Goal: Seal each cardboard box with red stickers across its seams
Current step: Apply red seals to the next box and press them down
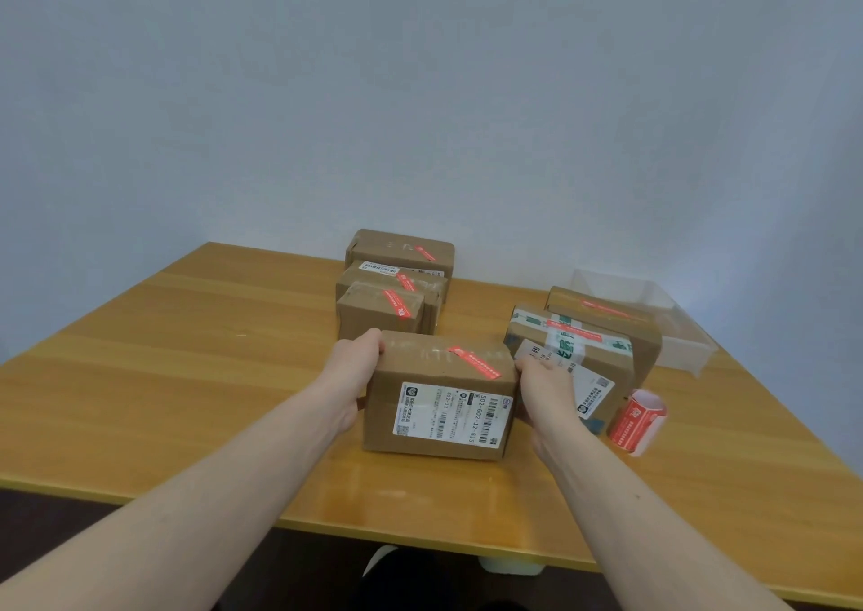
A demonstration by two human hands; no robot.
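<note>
Nearest cardboard box point(439, 398) at centre of wooden table point(187, 353), near the front edge, gripped from both sides: left hand point(352, 379) curled round its left end with fingers over the top left corner, right hand point(544, 388) curled round its right end with thumb at the top right edge. Red sticker point(474, 362) laid diagonally across the top, right of middle; white shipping label point(452, 412) on the near face. Behind it, close together, three more boxes in a row running away: front box point(378, 309), middle box point(390, 283), rear box point(401, 248), each with a red sticker on top. To the right, box with green-printed tape point(572, 353), just beside the right hand, and another stickered box point(607, 318) behind it. Roll of red stickers point(637, 420) on the table right of those. Clear plastic bin point(654, 311) at the far right corner.
</note>
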